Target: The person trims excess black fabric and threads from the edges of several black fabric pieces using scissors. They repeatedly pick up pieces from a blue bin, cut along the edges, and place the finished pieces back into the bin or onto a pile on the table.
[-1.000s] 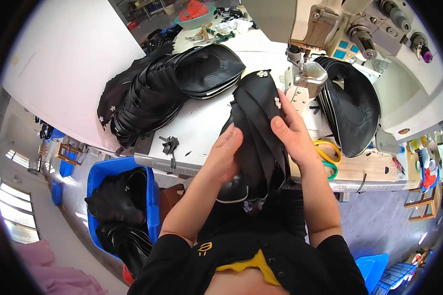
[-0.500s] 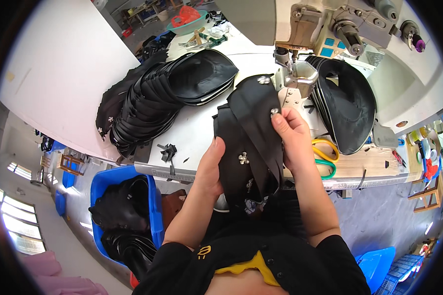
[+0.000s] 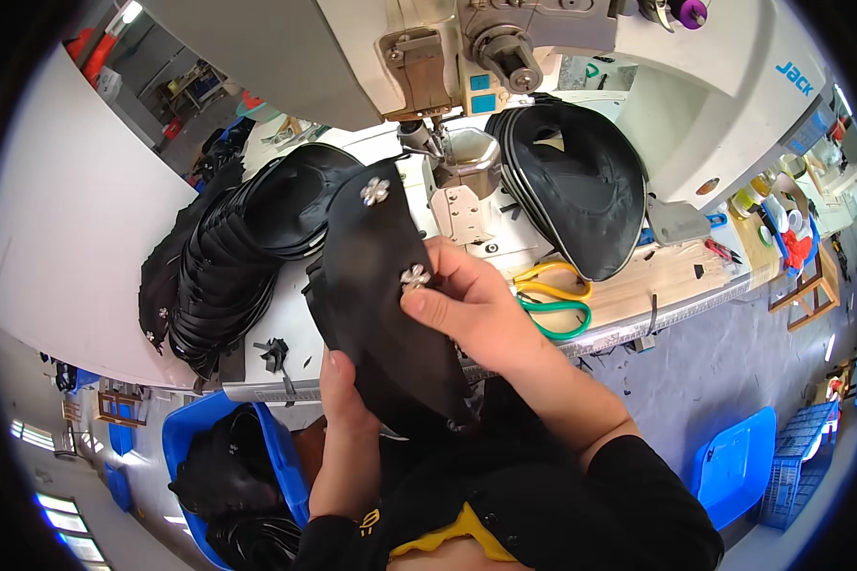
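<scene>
Both my hands hold several overlapping, curved black leather-like pieces [image 3: 376, 285] in front of the sewing machine. Silver flower ornaments sit on them, one near the top end [image 3: 374, 191] and one at the right edge [image 3: 414, 277]. My right hand [image 3: 471, 300] is closed on that edge, thumb in front beside the lower ornament. At the lower left my left hand [image 3: 348, 404] grips the pieces; its fingers are hidden behind them, only the thumb side showing. The machine's needle area [image 3: 436, 133] is just beyond, apart from the pieces.
A fanned stack of black pieces [image 3: 224, 276] lies at left, another stack [image 3: 590, 200] right of the needle. Scissors with yellow and green handles [image 3: 562, 319] rest near the table edge. A blue bin [image 3: 290, 457] with black pieces stands below left, black scraps [image 3: 274, 355] above it.
My view has swung, so the machine and table sit further left. The top piece has spread over the others, covering the lower ornaments. My right hand still grips its edge.
</scene>
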Motion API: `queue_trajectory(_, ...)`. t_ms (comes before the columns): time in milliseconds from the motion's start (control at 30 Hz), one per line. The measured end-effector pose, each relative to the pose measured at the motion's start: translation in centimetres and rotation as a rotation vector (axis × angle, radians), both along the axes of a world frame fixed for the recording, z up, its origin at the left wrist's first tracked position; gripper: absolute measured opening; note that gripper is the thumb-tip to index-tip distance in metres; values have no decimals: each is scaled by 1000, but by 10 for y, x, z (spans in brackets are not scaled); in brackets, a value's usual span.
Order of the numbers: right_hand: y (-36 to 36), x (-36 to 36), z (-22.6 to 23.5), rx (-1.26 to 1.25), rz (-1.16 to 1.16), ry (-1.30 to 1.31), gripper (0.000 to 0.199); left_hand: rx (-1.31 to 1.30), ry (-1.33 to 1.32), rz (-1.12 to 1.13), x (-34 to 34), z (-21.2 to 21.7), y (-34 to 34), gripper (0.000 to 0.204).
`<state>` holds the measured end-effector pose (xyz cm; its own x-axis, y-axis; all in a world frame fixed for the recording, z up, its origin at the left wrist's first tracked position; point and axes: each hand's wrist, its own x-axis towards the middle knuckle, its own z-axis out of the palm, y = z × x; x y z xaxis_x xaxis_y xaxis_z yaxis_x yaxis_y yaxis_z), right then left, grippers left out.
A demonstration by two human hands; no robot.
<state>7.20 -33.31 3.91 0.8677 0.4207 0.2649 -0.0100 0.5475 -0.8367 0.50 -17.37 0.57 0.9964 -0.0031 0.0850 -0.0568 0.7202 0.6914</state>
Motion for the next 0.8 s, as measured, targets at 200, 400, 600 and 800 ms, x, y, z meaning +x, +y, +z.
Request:
queue_trajectory(200,1,13,1,192,92,57,27,-5,-42,38,-1,11,-2,60)
queue_trajectory(400,-5,17,-6,190,167,30,34,-141,59,-23,-5,17,11,50)
queue_trajectory(600,7,8,7,-83,102,-127,32,223,67,223,-1,21,-1,44)
queue_trajectory(800,1,21,-1,-6,23,13,39,-24,143,162,2,24,5,41)
